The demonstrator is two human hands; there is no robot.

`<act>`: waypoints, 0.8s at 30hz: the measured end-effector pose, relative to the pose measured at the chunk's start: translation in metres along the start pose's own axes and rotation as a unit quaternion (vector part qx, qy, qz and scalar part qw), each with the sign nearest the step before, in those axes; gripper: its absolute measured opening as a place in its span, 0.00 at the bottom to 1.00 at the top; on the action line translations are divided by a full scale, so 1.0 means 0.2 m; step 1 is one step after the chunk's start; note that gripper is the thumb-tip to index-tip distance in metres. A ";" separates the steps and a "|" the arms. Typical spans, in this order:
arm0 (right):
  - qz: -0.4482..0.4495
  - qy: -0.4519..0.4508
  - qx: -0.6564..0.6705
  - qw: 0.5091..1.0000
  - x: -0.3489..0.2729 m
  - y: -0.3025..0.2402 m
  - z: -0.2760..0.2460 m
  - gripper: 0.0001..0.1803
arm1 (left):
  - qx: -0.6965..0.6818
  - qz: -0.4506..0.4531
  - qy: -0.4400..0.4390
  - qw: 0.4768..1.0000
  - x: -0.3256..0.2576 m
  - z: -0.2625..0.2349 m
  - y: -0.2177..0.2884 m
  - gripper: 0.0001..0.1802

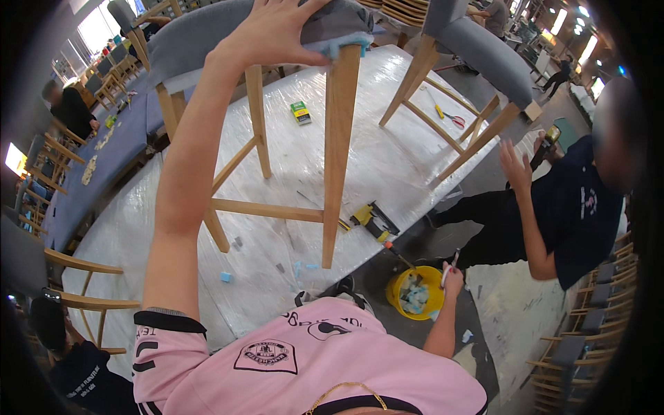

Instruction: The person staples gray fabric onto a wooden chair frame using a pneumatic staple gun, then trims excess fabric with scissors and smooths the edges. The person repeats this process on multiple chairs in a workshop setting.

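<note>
My left hand (266, 34), fingers spread, rests on the grey upholstered seat (200, 41) of a wooden-legged chair. Light blue foam (349, 43) sticks out at the seat's corner, above the nearest wooden leg (340, 152), close to my thumb. The chair stands on a table (277, 162) covered in clear plastic film. Low at my right side, my right hand (453, 280) is closed around what looks like a pair of scissors (454, 259), pointing up. Below that hand sits a yellow bucket (394, 294) with foam scraps inside.
A yellow-black staple gun (375, 220) lies at the table edge. A small green-yellow box (300, 113), blue foam bits (226, 277) and red-handled pliers (454, 121) lie on the film. Another grey chair (477, 59) stands right. A co-worker (574, 200) stands close on the right.
</note>
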State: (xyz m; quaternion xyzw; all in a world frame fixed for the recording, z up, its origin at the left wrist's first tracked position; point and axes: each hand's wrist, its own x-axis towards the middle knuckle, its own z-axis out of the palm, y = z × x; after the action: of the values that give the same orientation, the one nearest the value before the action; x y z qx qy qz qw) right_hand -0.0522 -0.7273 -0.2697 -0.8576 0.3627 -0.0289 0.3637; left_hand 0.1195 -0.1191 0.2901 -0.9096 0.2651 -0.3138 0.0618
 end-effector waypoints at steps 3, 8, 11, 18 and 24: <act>-0.087 -0.200 0.071 0.973 -0.07 -0.57 -0.09 0.25 | -0.003 -0.013 -0.002 1.000 -0.03 0.00 -0.02 0.60; -0.282 -0.441 0.125 0.843 -0.29 -1.56 -0.49 0.21 | -0.023 -0.002 0.063 0.998 0.00 0.05 0.00 0.55; -0.519 -0.424 0.023 0.742 -0.38 -2.13 -0.70 0.29 | -0.044 -0.028 0.065 0.997 -0.02 0.03 0.02 0.51; -0.649 -0.310 -0.141 0.681 -0.56 -2.99 -0.91 0.43 | -0.046 -0.031 0.103 0.993 -0.06 0.06 0.01 0.49; -0.655 -0.312 -0.174 0.666 -0.57 -3.11 -0.91 0.47 | -0.050 -0.014 0.136 0.989 -0.07 0.08 0.01 0.49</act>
State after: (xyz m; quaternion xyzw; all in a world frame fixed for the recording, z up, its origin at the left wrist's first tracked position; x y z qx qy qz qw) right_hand 0.1807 -0.4698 0.2889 -0.8808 -0.4289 0.0729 0.1868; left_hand 0.1192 -0.1141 0.2697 -0.8638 0.2742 -0.4220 -0.0251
